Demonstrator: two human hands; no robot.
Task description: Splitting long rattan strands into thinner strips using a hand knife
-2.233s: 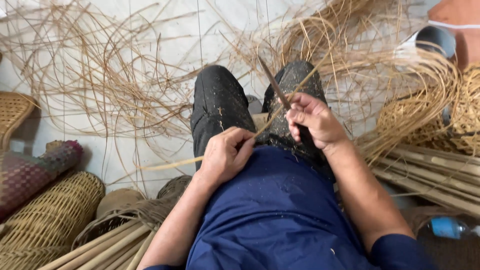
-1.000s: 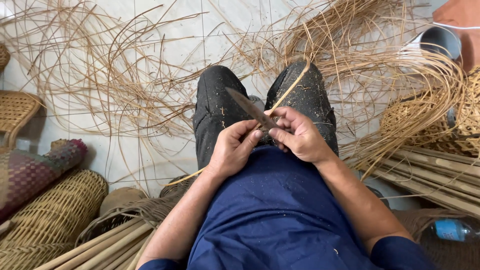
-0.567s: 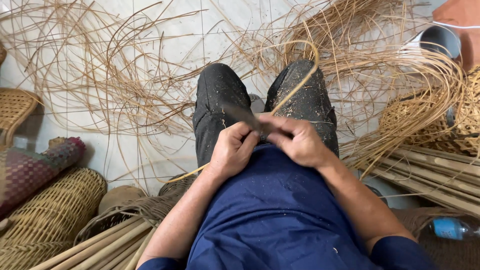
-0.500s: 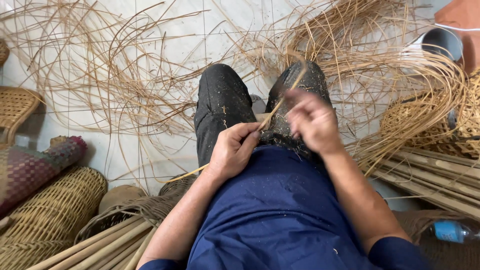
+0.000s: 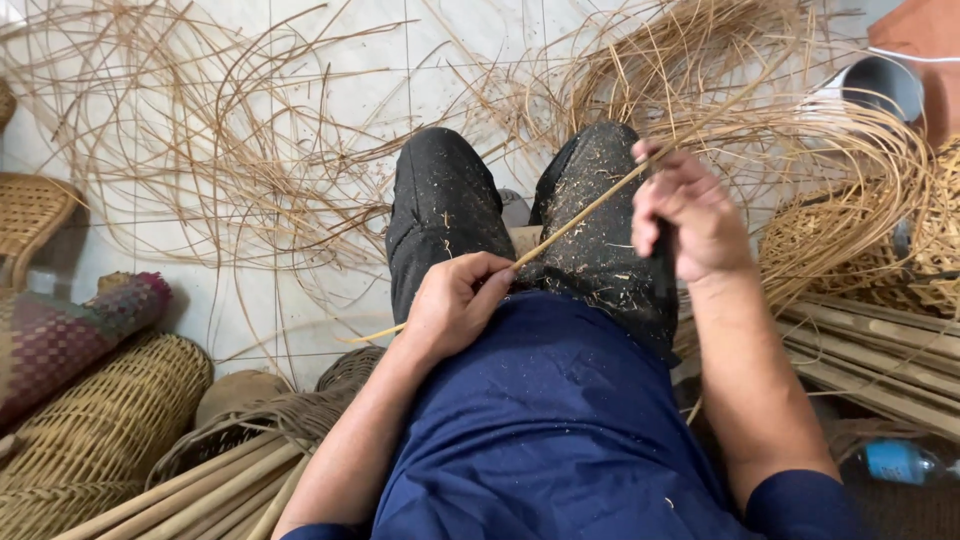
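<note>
A blue plastic bottle (image 5: pixel 897 462) lies lower right. Our left hand (image 5: pixel 455 305) and right hand (image 5: pixel 690 215) both pinch one thin pale rattan strip (image 5: pixel 585 213).

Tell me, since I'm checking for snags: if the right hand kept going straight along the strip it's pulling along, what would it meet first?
Likely the heap of loose cane strips on the tiled floor beyond the knee; the right hand points up and away along the cane strip. Depth is unclear.

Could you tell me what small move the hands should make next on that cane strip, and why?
Probably bring the right hand back toward the left hand for another stroke: it sits far up the cane strip, while the left pinches the strip low over the lap.
</note>
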